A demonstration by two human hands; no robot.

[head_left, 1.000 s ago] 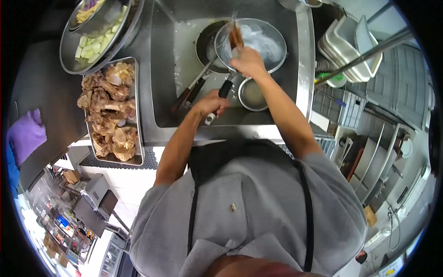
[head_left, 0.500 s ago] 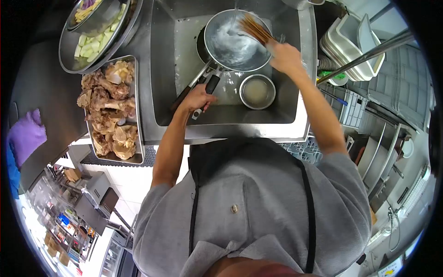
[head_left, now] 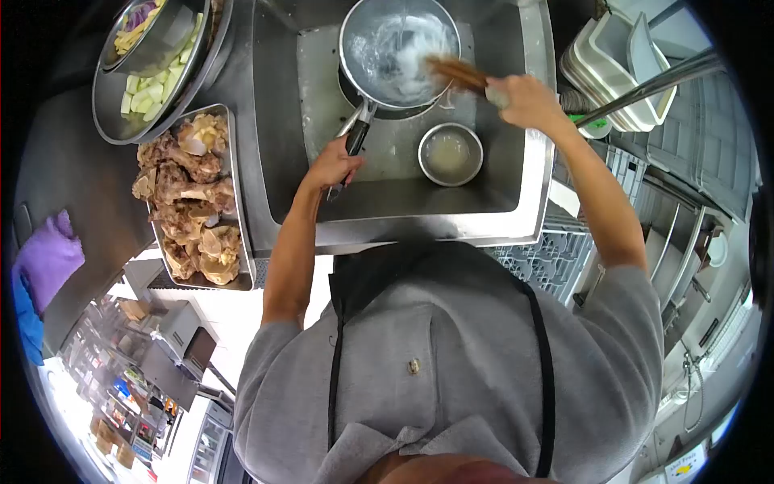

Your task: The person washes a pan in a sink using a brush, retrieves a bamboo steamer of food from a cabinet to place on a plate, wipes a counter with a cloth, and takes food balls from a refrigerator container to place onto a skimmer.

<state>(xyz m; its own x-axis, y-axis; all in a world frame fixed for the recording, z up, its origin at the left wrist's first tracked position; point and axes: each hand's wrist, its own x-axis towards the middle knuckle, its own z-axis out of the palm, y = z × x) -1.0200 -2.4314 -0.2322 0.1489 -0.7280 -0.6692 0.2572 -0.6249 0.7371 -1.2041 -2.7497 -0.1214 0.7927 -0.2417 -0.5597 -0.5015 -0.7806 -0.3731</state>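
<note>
My left hand [head_left: 334, 164] is closed around the black handle of a round pan [head_left: 367, 73], low in the metal sink. Foamy white water swirls in the pan under a thin stream. My right hand [head_left: 522, 101] grips a brown bristle brush [head_left: 458, 73], whose blurred tip reaches over the pan's right side. Beneath the pan, another dark pan shows only in part. A small round metal bowl [head_left: 450, 155] with cloudy liquid sits in the sink below the brush.
Left of the sink [head_left: 387, 211], a metal tray [head_left: 243, 234] holds large meaty bones. Bowls of cut vegetables [head_left: 153, 93] stand at the upper left. A purple cloth [head_left: 50, 258] lies at the far left. White containers [head_left: 617, 77] are stacked beyond the sink's right edge.
The pan has shifted from over the sink's right part toward the left and away from me, with my left hand on its handle. My right hand and the brush have moved right.
</note>
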